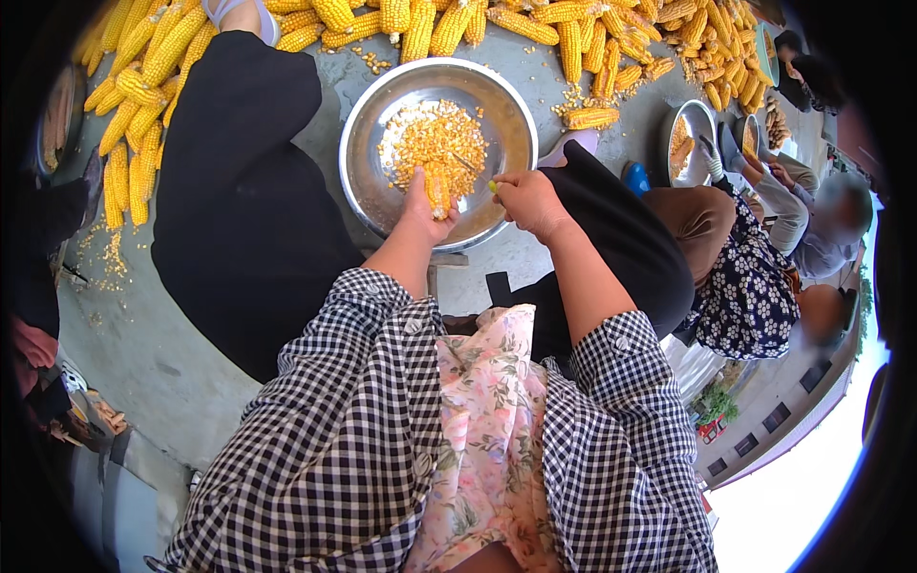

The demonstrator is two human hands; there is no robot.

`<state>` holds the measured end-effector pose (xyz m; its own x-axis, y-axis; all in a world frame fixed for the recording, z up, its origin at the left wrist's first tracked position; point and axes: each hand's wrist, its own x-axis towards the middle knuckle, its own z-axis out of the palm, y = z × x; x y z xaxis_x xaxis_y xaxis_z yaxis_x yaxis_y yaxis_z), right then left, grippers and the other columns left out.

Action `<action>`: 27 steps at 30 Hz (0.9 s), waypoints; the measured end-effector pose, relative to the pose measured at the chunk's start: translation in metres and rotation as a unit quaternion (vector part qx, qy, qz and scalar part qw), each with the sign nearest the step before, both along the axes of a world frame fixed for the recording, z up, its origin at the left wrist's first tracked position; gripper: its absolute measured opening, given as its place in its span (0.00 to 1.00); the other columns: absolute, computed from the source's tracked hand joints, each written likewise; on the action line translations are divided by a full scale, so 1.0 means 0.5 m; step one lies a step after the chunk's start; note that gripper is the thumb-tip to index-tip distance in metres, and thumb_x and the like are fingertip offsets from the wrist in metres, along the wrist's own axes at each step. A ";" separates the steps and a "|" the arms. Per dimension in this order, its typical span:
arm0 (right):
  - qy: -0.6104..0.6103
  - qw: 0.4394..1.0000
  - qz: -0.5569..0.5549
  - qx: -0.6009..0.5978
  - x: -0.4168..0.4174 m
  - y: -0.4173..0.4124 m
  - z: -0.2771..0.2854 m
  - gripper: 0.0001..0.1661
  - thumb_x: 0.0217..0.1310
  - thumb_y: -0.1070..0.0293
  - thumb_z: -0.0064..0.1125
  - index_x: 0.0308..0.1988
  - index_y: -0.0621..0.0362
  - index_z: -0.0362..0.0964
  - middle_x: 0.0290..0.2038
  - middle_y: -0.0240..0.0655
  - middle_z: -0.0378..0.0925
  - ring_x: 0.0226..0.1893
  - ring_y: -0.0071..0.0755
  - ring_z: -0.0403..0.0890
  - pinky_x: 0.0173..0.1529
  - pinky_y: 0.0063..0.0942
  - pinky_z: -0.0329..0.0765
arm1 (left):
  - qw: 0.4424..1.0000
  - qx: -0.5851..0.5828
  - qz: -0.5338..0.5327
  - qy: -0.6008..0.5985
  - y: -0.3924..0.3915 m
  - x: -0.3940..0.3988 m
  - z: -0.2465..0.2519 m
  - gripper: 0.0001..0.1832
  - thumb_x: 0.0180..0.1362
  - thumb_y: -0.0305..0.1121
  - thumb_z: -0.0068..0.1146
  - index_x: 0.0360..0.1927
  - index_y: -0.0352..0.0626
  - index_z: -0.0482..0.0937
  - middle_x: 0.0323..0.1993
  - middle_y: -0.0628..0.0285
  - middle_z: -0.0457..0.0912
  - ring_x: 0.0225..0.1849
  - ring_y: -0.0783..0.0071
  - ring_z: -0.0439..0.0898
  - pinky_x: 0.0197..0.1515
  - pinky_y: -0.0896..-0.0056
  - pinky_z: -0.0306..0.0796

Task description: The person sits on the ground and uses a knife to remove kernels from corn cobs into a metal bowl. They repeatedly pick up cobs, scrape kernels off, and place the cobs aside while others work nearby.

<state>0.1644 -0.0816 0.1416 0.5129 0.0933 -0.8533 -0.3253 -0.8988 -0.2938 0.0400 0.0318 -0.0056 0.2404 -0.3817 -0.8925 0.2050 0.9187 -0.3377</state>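
Over the wide metal basin my left hand grips a yellow corn cob by its sides, the pale end towards me. My right hand is closed around the small yellow-green handle of a thin metal tool, perhaps a screwdriver. Its shaft slants left above the basin, close to the cob's far end; whether it touches is unclear. Loose corn kernels cover the middle of the basin's floor. The basin stands between my knees, with part of a wooden support showing beneath its near edge.
Corn cobs are heaped beyond the basin and at the left. Scattered kernels lie on the concrete floor. To the right sits a co-worker in a flower-patterned top, a gloved hand at another metal basin. More people sit farther off.
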 end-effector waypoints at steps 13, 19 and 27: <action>-0.198 0.934 0.296 0.000 -0.150 -0.020 0.231 0.19 0.64 0.66 0.52 0.53 0.57 0.77 0.38 0.47 0.83 0.39 0.53 0.84 0.45 0.47 0.81 | 0.997 -0.041 0.010 -0.061 -0.010 0.013 -0.035 0.21 0.72 0.47 0.33 0.53 0.45 0.73 0.41 0.56 0.79 0.34 0.65 0.78 0.33 0.67 0.70; -0.197 0.919 0.341 -0.028 -0.174 -0.004 0.242 0.21 0.62 0.68 0.55 0.55 0.57 0.75 0.35 0.43 0.80 0.37 0.50 0.84 0.42 0.45 0.82 | 0.998 -0.012 0.055 -0.033 -0.018 0.031 -0.030 0.19 0.72 0.45 0.34 0.50 0.47 0.75 0.37 0.58 0.78 0.30 0.66 0.75 0.30 0.68 0.70; -0.211 0.880 0.422 -0.054 -0.174 0.011 0.224 0.24 0.58 0.69 0.57 0.56 0.61 0.74 0.35 0.43 0.80 0.35 0.47 0.85 0.41 0.42 0.82 | 0.998 -0.008 0.047 -0.041 -0.024 0.043 -0.025 0.17 0.72 0.44 0.35 0.48 0.49 0.76 0.35 0.60 0.77 0.28 0.68 0.75 0.29 0.69 0.71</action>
<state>0.0776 -0.0760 0.2535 0.5729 0.5225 -0.6315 0.5893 -0.7981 -0.1256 0.0613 0.0197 -0.0180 0.3484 -0.3681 -0.8620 0.1450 0.9298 -0.3384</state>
